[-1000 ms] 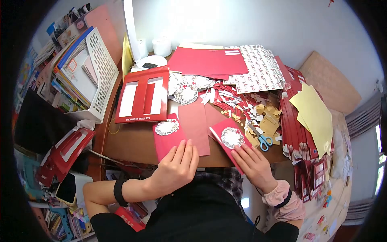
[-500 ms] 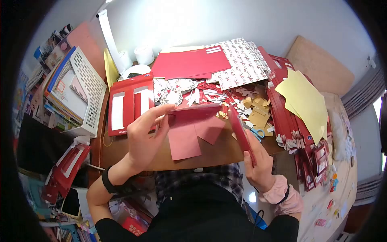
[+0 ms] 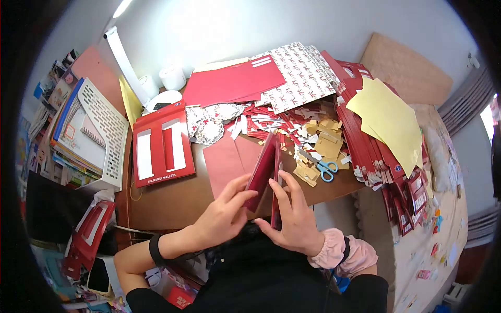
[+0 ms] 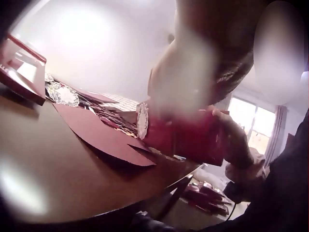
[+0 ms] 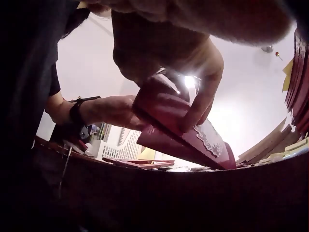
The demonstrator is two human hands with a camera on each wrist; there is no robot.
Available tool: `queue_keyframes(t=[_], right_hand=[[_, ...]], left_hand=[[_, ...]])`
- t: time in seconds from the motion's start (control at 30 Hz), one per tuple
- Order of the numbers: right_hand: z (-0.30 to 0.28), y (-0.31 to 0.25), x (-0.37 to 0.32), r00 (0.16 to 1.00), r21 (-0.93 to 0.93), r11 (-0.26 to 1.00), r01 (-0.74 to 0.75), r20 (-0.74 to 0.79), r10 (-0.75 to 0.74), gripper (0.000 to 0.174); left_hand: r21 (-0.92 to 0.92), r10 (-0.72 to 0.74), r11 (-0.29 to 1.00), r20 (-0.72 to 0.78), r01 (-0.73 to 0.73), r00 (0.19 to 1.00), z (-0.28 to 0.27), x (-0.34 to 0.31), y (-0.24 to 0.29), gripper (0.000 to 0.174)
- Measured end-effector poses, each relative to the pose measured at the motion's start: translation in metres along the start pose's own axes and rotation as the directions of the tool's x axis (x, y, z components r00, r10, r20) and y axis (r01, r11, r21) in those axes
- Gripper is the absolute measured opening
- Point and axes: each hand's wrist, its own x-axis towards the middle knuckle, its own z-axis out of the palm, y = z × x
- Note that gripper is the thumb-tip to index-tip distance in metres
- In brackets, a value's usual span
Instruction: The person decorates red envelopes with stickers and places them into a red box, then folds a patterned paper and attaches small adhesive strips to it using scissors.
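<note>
In the head view my left hand grips a slim red card along its left side. My right hand holds a second red card, its thumb low and its fingers on the outer face. The two cards stand up close together in a narrow V, raised above the front of the desk. A white lacy oval label shows on a card's outer face in the right wrist view. Behind them, flat dull-red paper pieces lie on the desk.
Blue-handled scissors lie beside tan and red paper scraps. Lacy cut-outs, red sheets and patterned sheets are behind. A red cardboard frame lies left, stacked red cardboard right, under yellow sheets.
The two labelled cards lay side by side under my hands; now both are lifted on edge. My left hand has turned its card upright and moved right, while the right hand has moved left towards it.
</note>
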Motion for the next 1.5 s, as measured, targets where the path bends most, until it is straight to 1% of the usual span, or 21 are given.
queue_keyframes(t=[0.07, 0.17, 0.23, 0.27, 0.33, 0.4, 0.53, 0.57, 0.73, 0.8, 0.83, 0.93, 1.1, 1.17, 1.2, 1.27, 1.3, 1.33, 1.4, 1.47, 1.5], right_hand=[[0.002, 0.003, -0.002, 0.999, 0.039, 0.999, -0.022, 0.049, 0.020, 0.083], [0.007, 0.005, -0.004, 0.996, 0.128, 0.991, -0.046, 0.078, 0.036, 0.082], [0.012, 0.009, -0.007, 0.988, 0.346, 0.934, -0.095, 0.151, 0.045, 0.080], [0.011, 0.009, -0.006, 0.988, 0.345, 0.934, -0.097, 0.149, 0.048, 0.080], [0.009, 0.011, -0.003, 0.981, 0.441, 0.888, -0.132, 0.185, 0.054, 0.074], [0.002, 0.019, -0.001, 0.990, 0.318, 0.946, -0.063, 0.140, 0.019, 0.072], [-0.017, 0.052, 0.007, 0.983, 0.073, 0.996, 0.049, -0.181, -0.035, 0.084], [-0.021, 0.059, 0.008, 0.984, 0.126, 0.992, -0.013, -0.177, 0.035, 0.095], [-0.012, 0.080, 0.014, 0.998, 0.183, 0.982, -0.049, -0.031, 0.056, 0.106], [0.005, 0.091, 0.011, 0.985, 0.362, 0.917, -0.165, 0.111, 0.133, 0.100], [0.009, 0.091, 0.011, 0.991, 0.284, 0.951, -0.120, 0.087, 0.099, 0.094], [0.014, 0.085, 0.013, 0.992, 0.321, 0.943, -0.083, 0.112, 0.050, 0.089], [-0.001, 0.083, 0.023, 1.000, 0.260, 0.966, 0.003, 0.001, -0.004, 0.079], [-0.022, 0.078, 0.023, 0.989, 0.346, 0.934, -0.083, -0.087, 0.121, 0.057], [-0.029, 0.082, 0.018, 0.989, 0.346, 0.934, -0.088, -0.083, 0.124, 0.057], [-0.038, 0.086, 0.007, 0.916, 0.470, 0.799, -0.375, 0.323, 0.240, 0.036], [-0.030, 0.088, 0.001, 0.909, 0.461, 0.803, -0.377, 0.351, 0.225, 0.028], [-0.025, 0.092, -0.001, 0.908, 0.459, 0.803, -0.380, 0.351, 0.229, 0.028], [-0.019, 0.099, -0.003, 0.955, 0.315, 0.924, -0.215, 0.264, 0.132, 0.026], [-0.021, 0.110, 0.009, 0.997, 0.227, 0.971, -0.070, 0.045, 0.062, 0.022], [-0.028, 0.106, 0.014, 0.972, 0.313, 0.922, -0.230, 0.119, 0.203, 0.021]], left_hand=[[-0.046, 0.014, 0.999, 0.055, -0.011, 0.998, -0.002, -0.001, 0.009, 0.045], [0.092, 0.060, 0.993, 0.076, -0.067, 0.995, -0.005, 0.002, 0.015, 0.045], [0.116, 0.059, 0.991, 0.053, -0.065, 0.997, -0.006, 0.004, 0.013, 0.049], [0.115, 0.061, 0.991, 0.056, -0.067, 0.997, -0.004, 0.004, 0.011, 0.049], [0.038, -0.047, 0.998, 0.030, 0.046, 0.998, 0.000, 0.004, 0.004, 0.049], [0.135, 0.005, 0.991, 0.010, -0.007, 1.000, -0.005, 0.004, -0.005, 0.047], [0.252, 0.061, 0.966, -0.020, -0.054, 0.998, -0.020, 0.007, -0.006, 0.038], [0.269, 0.097, 0.959, -0.021, -0.088, 0.995, -0.023, 0.006, -0.008, 0.036], [0.300, 0.156, 0.942, 0.008, -0.151, 0.988, -0.028, 0.001, -0.016, 0.034], [0.311, 0.129, 0.943, -0.003, -0.121, 0.992, -0.026, -0.001, -0.018, 0.031], [0.311, 0.128, 0.943, -0.001, -0.122, 0.992, -0.028, 0.001, -0.017, 0.031], [0.413, 0.179, 0.893, 0.043, -0.180, 0.983, -0.033, 0.005, -0.014, 0.028], [0.357, 0.138, 0.927, -0.038, -0.116, 0.990, -0.034, 0.006, -0.020, 0.022], [0.348, 0.122, 0.933, -0.073, -0.089, 0.990, -0.038, 0.006, -0.018, 0.021], [0.343, 0.107, 0.937, -0.107, -0.064, 0.989, -0.041, 0.005, -0.017, 0.020], [0.333, 0.100, 0.942, -0.128, -0.052, 0.987, -0.044, 0.006, -0.016, 0.020], [0.325, 0.090, 0.945, -0.133, -0.043, 0.987, -0.045, 0.006, -0.015, 0.020], [0.318, 0.083, 0.947, -0.137, -0.035, 0.987, -0.045, 0.007, -0.015, 0.021], [0.292, 0.069, 0.956, -0.137, -0.027, 0.988, -0.044, 0.006, -0.015, 0.020], [0.266, 0.076, 0.963, -0.082, -0.051, 0.994, -0.041, 0.005, -0.012, 0.020], [0.268, 0.104, 0.960, -0.067, -0.083, 0.992, -0.039, 0.004, -0.012, 0.020]])
